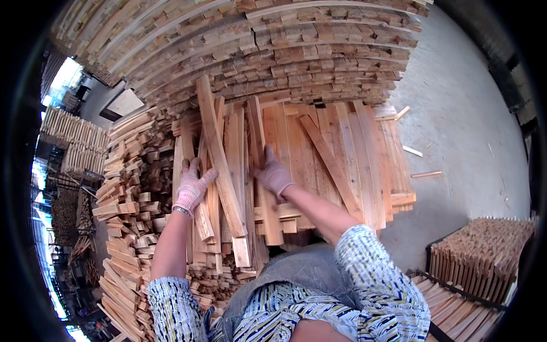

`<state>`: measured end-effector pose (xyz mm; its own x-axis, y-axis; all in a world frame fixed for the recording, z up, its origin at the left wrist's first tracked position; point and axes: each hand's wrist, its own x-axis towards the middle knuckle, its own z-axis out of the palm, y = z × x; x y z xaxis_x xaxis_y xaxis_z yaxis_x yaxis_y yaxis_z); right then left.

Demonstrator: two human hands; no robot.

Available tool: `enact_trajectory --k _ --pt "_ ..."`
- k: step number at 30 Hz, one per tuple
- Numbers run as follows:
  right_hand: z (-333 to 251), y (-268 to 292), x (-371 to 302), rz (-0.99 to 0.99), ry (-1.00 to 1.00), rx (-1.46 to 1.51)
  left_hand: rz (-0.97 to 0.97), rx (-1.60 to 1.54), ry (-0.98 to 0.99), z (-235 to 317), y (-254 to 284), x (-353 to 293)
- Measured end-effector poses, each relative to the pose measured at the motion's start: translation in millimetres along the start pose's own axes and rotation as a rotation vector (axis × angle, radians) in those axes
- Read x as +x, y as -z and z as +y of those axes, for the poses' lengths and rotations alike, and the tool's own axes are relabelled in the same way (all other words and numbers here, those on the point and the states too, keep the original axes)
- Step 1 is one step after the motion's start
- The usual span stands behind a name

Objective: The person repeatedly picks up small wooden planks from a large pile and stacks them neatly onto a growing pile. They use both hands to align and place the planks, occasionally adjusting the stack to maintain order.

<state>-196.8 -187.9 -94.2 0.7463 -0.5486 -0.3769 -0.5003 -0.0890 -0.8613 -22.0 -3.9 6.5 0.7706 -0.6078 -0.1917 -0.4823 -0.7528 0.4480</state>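
Note:
My left hand (194, 186), in a pale pinkish knit glove, lies over narrow wooden slats on the left of the pile. Its fingers are spread, and the thumb reaches the edge of a long slanted plank (221, 165) lying across the others. My right hand (275, 175), gloved the same way, is closed round a wooden plank (256, 122) near the middle. That plank points away from me, and the hand covers part of it. Right of it, boards (364, 159) lie side by side in a layer, with one loose slat (330, 159) set diagonally on top.
A tall stack of wood (319, 54) rises behind the boards. Loose offcuts (128, 228) are heaped on the left. At lower right stands a bundle of upright sticks (478, 251). Wood scraps (426, 174) lie on the grey concrete floor (456, 131).

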Motion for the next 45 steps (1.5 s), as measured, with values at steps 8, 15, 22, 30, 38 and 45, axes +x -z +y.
enact_trajectory --k 8,15,22,30,38,45 --pt "92.4 147.9 -93.3 0.106 -0.152 -0.557 0.010 0.015 -0.041 -18.2 -7.9 6.0" --pt "144.3 121.1 -87.9 0.411 -0.242 -0.603 -0.006 -0.042 -0.116 -31.8 -9.5 22.1" --pt "160.4 223.5 -138.5 0.407 -0.250 -0.545 -0.062 -0.392 -0.053 -49.0 -17.0 24.3" --pt "216.7 246.4 -105.1 0.650 -0.298 -0.708 -0.073 -0.378 -0.061 -59.0 -15.9 29.5" --pt "222.7 257.3 -99.0 0.629 -0.197 -0.560 -0.095 -0.082 0.012 -10.2 1.0 -2.8" --pt "31.6 166.3 -118.4 0.206 0.268 0.367 -0.054 0.202 0.057 10.1 6.4 -1.8"
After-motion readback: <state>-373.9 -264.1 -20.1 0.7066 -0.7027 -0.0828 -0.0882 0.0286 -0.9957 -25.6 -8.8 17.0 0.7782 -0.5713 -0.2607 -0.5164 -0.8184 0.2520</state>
